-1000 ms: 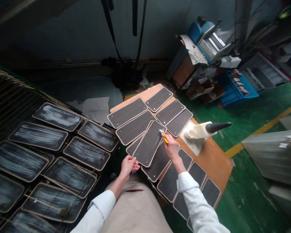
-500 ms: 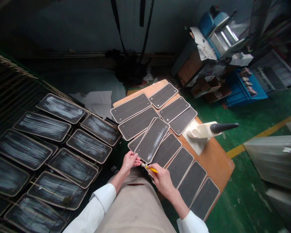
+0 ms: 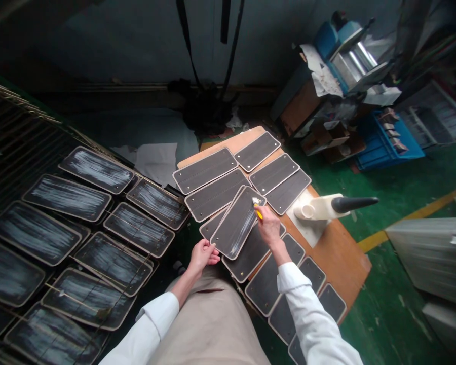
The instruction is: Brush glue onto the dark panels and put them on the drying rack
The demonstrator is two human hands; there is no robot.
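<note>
A dark rectangular panel (image 3: 237, 223) with a pale rim lies tilted on top of several like panels on a wooden board (image 3: 329, 241). My left hand (image 3: 202, 255) is closed on its near corner. My right hand (image 3: 268, 227) grips a yellow-handled brush (image 3: 257, 207) whose bristles touch the panel's far end. A white smear runs down the panel's right side.
Several panels streaked with white (image 3: 95, 170) lie on a wire rack (image 3: 19, 152) at the left. A white bottle with a black nozzle (image 3: 329, 206) lies on the board at the right. Blue crates (image 3: 387, 142) and machinery stand on the green floor beyond.
My right hand has moved the brush from the panel's near end back up to its far end. The white streak on the panel remains. My left hand has stayed at the near corner.
</note>
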